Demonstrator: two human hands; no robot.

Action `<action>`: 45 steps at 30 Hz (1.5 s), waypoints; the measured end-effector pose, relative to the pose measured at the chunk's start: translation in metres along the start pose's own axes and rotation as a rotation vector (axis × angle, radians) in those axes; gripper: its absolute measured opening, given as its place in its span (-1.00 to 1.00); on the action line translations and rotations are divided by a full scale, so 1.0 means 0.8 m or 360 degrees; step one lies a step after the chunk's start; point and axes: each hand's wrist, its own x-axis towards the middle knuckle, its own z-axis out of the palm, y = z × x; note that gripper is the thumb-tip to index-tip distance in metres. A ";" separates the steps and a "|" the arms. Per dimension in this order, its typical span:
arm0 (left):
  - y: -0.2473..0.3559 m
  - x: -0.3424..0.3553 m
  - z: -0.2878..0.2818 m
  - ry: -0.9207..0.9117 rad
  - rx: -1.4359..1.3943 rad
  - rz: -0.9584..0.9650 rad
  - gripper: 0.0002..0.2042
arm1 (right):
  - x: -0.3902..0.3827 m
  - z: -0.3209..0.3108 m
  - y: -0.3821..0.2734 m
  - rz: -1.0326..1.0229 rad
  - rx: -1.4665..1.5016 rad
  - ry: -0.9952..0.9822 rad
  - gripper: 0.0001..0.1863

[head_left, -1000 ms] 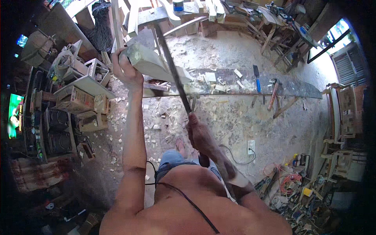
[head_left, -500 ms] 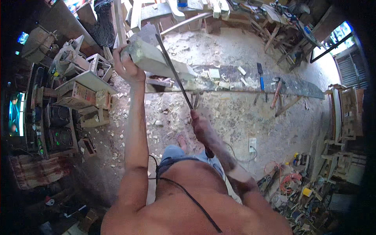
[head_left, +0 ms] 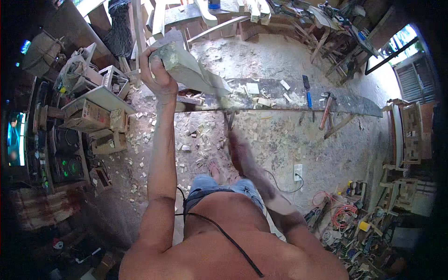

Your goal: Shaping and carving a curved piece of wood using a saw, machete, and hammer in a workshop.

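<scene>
My left hand [head_left: 159, 80] is closed round the upper end of a thick, pale wooden block [head_left: 189, 71]. The block leans, its far lower end resting on a low, dark plank bench [head_left: 347, 100] strewn with wood chips. My right hand [head_left: 237, 148], smeared by motion, is low in front of the bench, closed on the handle of a long, thin, dark blade like a machete [head_left: 219, 99]. That blade is a faint blur beside the block's lower end; whether it touches the wood I cannot tell.
On the bench to the right lie a blue-handled chisel [head_left: 307, 91] and a hammer [head_left: 327, 111]. Chips litter the floor round my feet. A cardboard box [head_left: 88, 116] stands at left, a white socket box [head_left: 298, 171] with a cable at right, and a cluttered tool heap [head_left: 347, 233] lower right.
The blade has swung down from across the block's face and is now blurred near its lower end. My left hand keeps its hold; the block looks slightly more upright and turned.
</scene>
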 end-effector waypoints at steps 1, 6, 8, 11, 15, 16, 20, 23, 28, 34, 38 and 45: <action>-0.015 -0.002 0.001 0.0008 0.0183 0.0276 -0.59 | 0.009 0.001 0.062 -0.0416 -0.0666 0.0161 -0.29; -0.002 -0.020 -0.010 -0.0074 -0.0016 -0.0068 -0.60 | -0.018 -0.026 -0.080 0.0982 0.0366 -0.0223 -0.26; 0.005 -0.018 -0.007 -0.0044 -0.0064 -0.0135 -0.60 | -0.034 -0.046 -0.113 0.0506 0.0172 -0.0174 -0.25; 0.001 -0.013 -0.010 -0.0011 -0.0054 -0.0106 -0.61 | -0.038 -0.058 -0.187 -0.0106 0.0355 0.0066 -0.30; 0.009 -0.004 0.004 -0.0050 -0.0104 -0.0220 -0.62 | -0.024 -0.073 -0.187 -0.0463 0.0915 -0.0066 -0.42; 0.009 -0.003 0.010 -0.0063 -0.0123 -0.0215 -0.62 | -0.011 -0.061 -0.119 -0.0518 0.0841 -0.0025 -0.45; -0.027 -0.003 0.014 -0.0094 0.0138 0.0280 -0.71 | 0.000 0.007 -0.003 -0.0478 -0.0021 0.0205 -0.39; -0.043 0.005 0.000 -0.0130 0.0412 0.0679 -0.65 | -0.011 -0.005 -0.068 0.0104 -0.0623 -0.0184 -0.30; -0.061 0.010 0.016 -0.0060 0.0379 0.0654 -0.77 | -0.054 -0.026 -0.183 0.0113 0.0152 -0.0031 -0.28; 0.002 0.006 0.016 -0.0105 -0.0057 -0.0096 -0.53 | -0.009 -0.048 -0.229 -0.1066 0.1069 0.0018 -0.15; -0.002 0.003 0.022 -0.0139 -0.0147 -0.0038 -0.63 | -0.006 0.007 -0.056 -0.0164 -0.0210 0.0227 -0.22; -0.033 -0.018 -0.026 -0.0068 0.0216 0.0450 -0.65 | -0.046 -0.002 -0.123 0.0419 -0.0153 -0.0207 -0.15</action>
